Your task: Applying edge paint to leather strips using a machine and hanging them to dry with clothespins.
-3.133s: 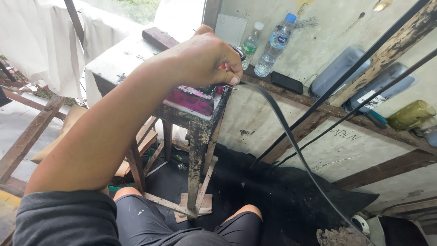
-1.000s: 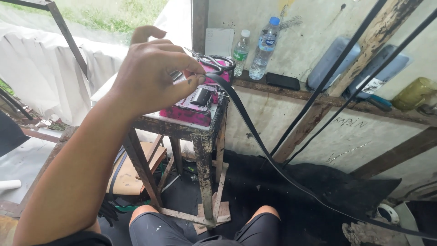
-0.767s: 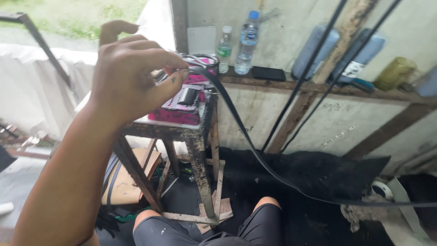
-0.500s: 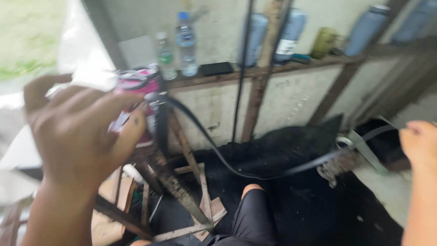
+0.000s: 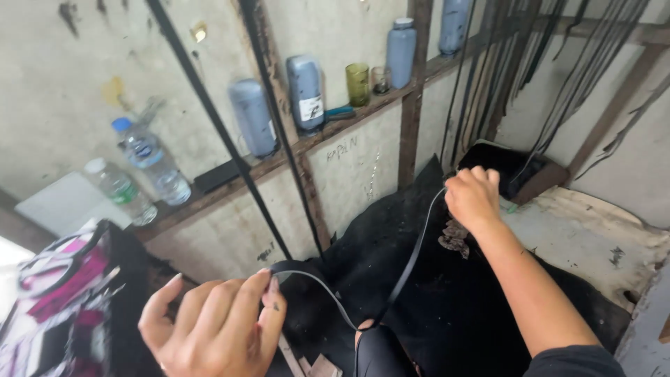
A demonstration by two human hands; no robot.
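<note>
Glossy black rubbery strap [image 5: 412, 251], clear plastic bottles [image 5: 150, 160], rough weathered wooden shelf [image 5: 279, 157].

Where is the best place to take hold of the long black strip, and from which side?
Probably the sagging middle of the black strip, taken from above across its flat faces. It hangs free there between the left hand and right hand, which pinch its ends.

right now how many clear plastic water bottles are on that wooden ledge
2, both at the ledge's left end: the blue-capped clear plastic bottle, and the smaller white-capped clear plastic bottle left of it. None seem hidden.

Left hand [image 5: 213, 328] pinched near; right hand [image 5: 473, 197] fisted, arm outstretched.
</note>
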